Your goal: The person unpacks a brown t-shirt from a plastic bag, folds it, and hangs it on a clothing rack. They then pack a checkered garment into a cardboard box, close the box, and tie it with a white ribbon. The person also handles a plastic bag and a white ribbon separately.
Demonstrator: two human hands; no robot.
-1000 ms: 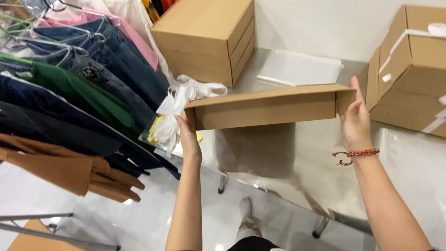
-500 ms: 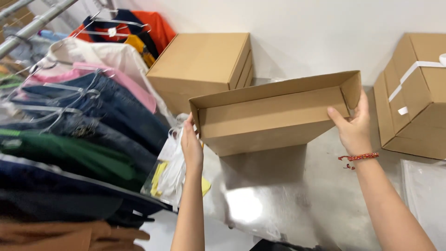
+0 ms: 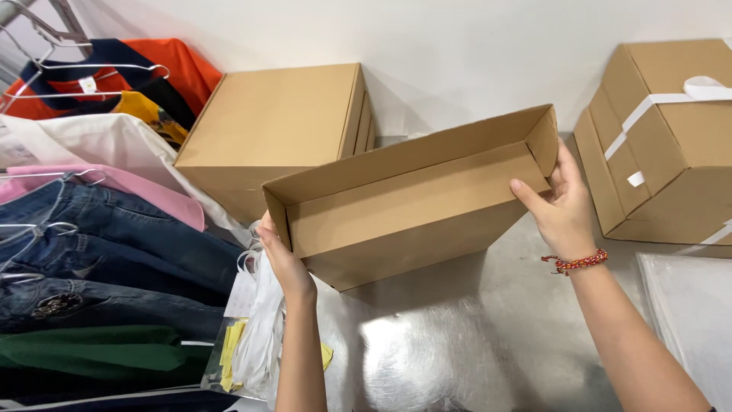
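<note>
An open, shallow cardboard box is held up over a shiny metal table, its open side tilted toward me and nothing inside it. My left hand grips its left end from below. My right hand, with a red beaded bracelet on the wrist, grips its right end, thumb over the inner wall.
A closed cardboard box stands behind at the back left. Another cardboard box with white strapping stands at the right. Clothes on hangers fill the left side. White plastic bags hang by the table's left edge. A clear plastic sheet lies at the right.
The box has tipped from flat and edge-on to open side facing me, and now sits lower and nearer the table. My view has turned up toward the wall and boxes.
</note>
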